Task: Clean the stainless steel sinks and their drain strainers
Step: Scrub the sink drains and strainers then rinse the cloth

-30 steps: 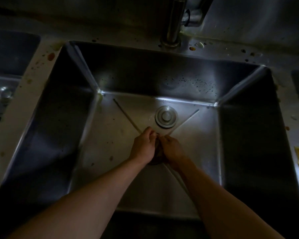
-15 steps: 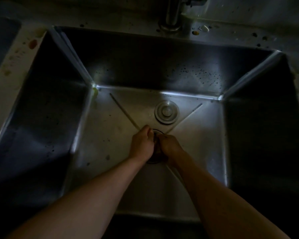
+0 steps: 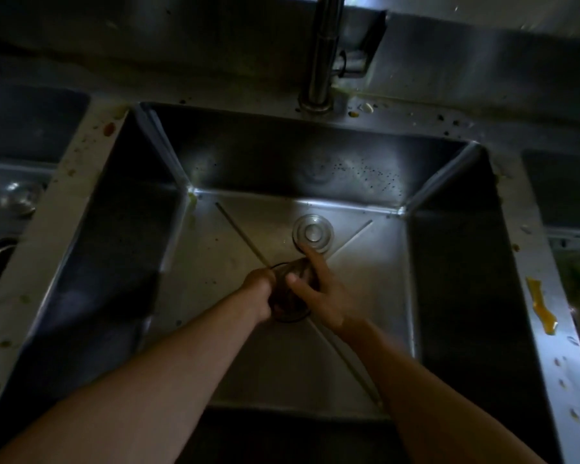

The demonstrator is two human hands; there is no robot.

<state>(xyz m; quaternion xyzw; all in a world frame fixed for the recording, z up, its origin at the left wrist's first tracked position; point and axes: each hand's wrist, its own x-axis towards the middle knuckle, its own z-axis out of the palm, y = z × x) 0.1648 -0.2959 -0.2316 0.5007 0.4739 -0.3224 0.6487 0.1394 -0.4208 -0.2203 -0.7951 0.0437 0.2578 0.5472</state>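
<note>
Lifted from the drain, strainer [image 3: 293, 274] now gripped by left hand [image 3: 258, 289] and right hand [image 3: 322, 289].

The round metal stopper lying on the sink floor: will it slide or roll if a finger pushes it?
The round metal stopper lies flat, so it probably slides rather than rolls. The smooth steel sink floor looks slick, so it may skid. It looks rigid.

No text, label, brand or number can be read anywhere.
</note>
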